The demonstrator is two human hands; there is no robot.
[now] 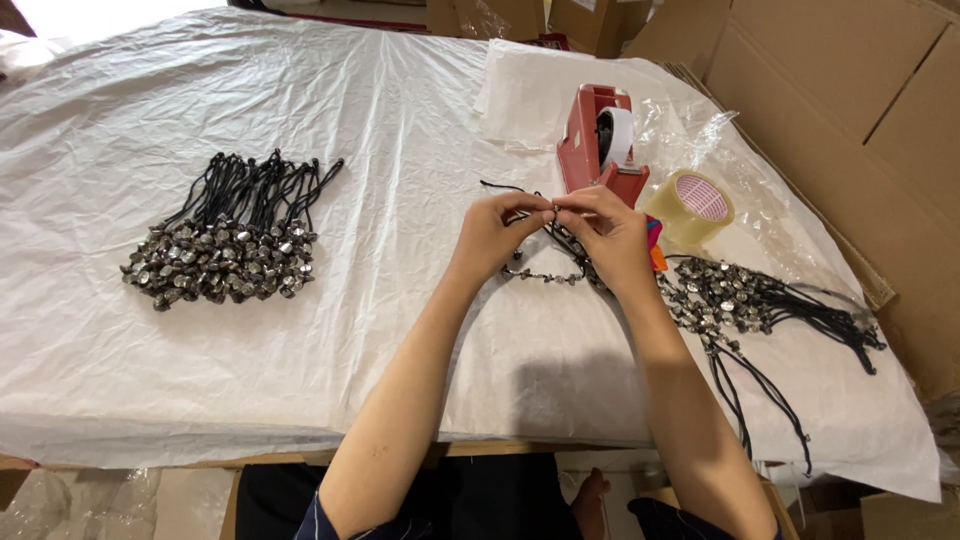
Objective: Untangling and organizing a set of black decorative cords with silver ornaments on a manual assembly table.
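Above the middle of the tabletop [400, 330], a beaded necklace [548, 275] on black cord is held up between both hands. The left hand [497, 235] and the right hand [607, 235] meet at their fingertips, fingers pinched narrowly on the cord. Just behind them a red tape dispenser [598, 140] stands, with a clear tape roll [692, 205] beside it. Neatly bundled necklaces [225, 245] lie well apart at the left; a loose heap [740, 300] lies at the right.
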